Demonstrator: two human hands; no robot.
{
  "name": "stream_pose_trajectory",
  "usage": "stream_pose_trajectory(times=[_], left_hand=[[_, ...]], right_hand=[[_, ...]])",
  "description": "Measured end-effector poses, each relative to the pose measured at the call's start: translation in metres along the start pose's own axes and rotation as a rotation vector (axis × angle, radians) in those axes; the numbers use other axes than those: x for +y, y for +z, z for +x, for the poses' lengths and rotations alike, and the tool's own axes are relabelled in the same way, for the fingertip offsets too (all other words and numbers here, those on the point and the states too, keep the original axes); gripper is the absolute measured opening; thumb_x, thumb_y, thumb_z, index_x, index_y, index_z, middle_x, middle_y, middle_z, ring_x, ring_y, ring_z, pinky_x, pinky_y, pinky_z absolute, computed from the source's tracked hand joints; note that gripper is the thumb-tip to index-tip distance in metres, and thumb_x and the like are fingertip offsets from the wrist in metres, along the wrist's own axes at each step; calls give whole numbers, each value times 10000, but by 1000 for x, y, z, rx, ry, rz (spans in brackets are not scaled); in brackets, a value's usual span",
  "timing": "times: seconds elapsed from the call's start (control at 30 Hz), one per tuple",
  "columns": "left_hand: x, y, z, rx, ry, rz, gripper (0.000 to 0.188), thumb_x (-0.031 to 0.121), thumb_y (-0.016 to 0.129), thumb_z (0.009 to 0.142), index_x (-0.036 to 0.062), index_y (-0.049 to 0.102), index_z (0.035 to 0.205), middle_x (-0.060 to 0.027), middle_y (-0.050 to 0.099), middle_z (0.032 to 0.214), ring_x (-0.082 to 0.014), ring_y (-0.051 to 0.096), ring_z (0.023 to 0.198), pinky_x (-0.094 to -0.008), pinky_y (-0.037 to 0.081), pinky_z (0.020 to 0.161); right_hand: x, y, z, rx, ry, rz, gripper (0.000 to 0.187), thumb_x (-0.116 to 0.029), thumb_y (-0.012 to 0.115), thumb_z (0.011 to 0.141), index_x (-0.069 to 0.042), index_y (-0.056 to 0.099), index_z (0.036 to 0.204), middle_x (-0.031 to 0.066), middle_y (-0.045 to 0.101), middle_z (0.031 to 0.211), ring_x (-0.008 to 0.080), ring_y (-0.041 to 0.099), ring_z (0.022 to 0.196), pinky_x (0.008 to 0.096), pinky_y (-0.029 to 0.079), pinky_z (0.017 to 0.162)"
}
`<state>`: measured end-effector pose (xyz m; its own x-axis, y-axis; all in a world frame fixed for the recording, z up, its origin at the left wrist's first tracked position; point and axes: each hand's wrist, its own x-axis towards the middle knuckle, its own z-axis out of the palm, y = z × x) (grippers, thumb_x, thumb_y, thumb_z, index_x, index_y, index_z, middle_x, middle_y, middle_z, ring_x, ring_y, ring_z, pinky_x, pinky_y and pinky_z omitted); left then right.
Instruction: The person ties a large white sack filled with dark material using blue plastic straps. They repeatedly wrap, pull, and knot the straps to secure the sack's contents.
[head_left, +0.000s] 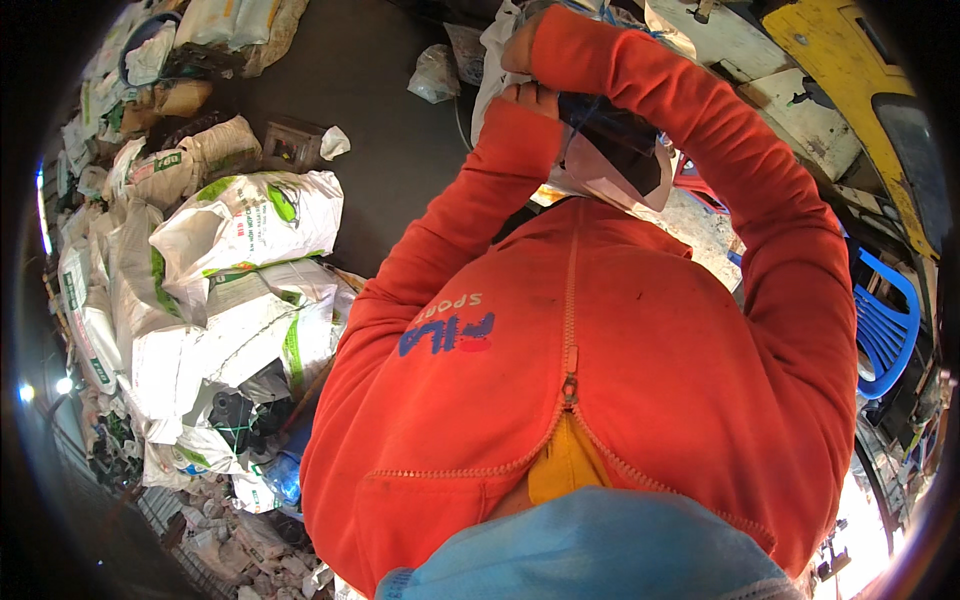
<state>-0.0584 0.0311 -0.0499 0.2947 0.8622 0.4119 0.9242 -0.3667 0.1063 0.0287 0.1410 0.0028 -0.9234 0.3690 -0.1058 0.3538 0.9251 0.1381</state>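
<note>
While both arms in orange sleeves were raised in front of the body, the left hand [533,98] and the right hand [518,50] met at the top of a dark plastic bag [612,135], one just above the other. Their fingers were curled shut on the bag's gathered neck, though how tightly could not be told, since the knuckles hid the grip. The bag hung just below the fingers, dark with a pale, translucent lower part, and seemed bunched but not yet tied or set down; I judged the handling to be midway, with the closing or emptying left to do.

Well to the left of the fingers lay a heap of white woven sacks [240,225] with green print, and a small brown box [290,143] stood nearer. Far to the right of them stood a blue plastic chair [885,335] and a yellow panel [850,60]. The orange jacket [600,400] filled most of the view and hid whatever lay beneath the bag.
</note>
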Motion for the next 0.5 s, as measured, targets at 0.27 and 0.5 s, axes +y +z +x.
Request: stream_pose_trajectory(times=[0.27, 0.5], left_hand=[[-7, -12, 24, -357, -156, -146, 163, 190, 495, 758, 56, 535, 843, -146, 569, 811, -339, 544, 725, -410, 441, 612], [-12, -21, 33, -558, -131, -159, 191, 219, 509, 764, 64, 549, 868, -133, 585, 854, -315, 548, 804, -390, 426, 701]], right_hand=[[-30, -15, -87, 736, 732, 705, 191, -208, 544, 754, -56, 598, 856, 106, 591, 832, 248, 578, 728, 304, 458, 635], [-84, 48, -74, 509, 992, 1155, 252, -213, 538, 762, -17, 596, 911, 144, 606, 825, 251, 588, 756, 290, 456, 672]])
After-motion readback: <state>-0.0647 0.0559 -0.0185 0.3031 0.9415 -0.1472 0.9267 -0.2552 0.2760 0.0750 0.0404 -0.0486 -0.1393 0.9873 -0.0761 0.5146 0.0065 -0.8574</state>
